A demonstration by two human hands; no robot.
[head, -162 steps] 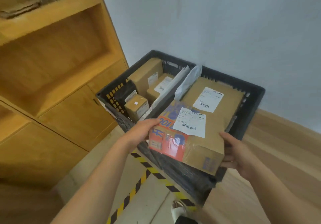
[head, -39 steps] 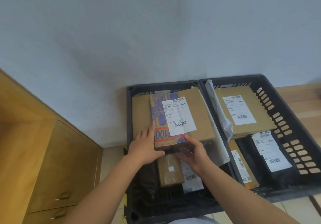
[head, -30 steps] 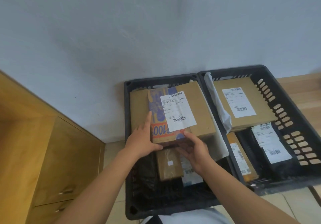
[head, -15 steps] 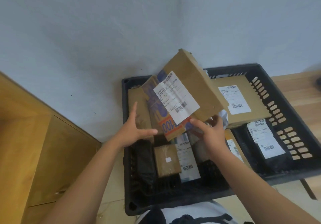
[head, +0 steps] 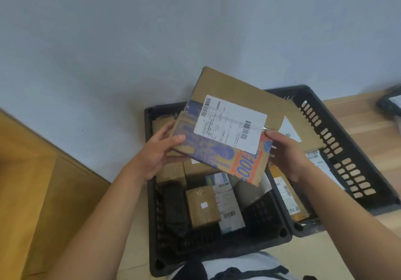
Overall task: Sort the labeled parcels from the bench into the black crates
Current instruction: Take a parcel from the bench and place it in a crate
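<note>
Above the centre crate (head: 153, 225), left hand (head: 156, 151) and right hand (head: 286, 152) grip the tilted parcel (head: 227, 125); a slip could drop it onto boxes (head: 202, 206).

Soft and even, fairly bright; dim inside crate (head: 217, 248) at 6 o'clock; mild blur throughout; bent toward edges.
</note>
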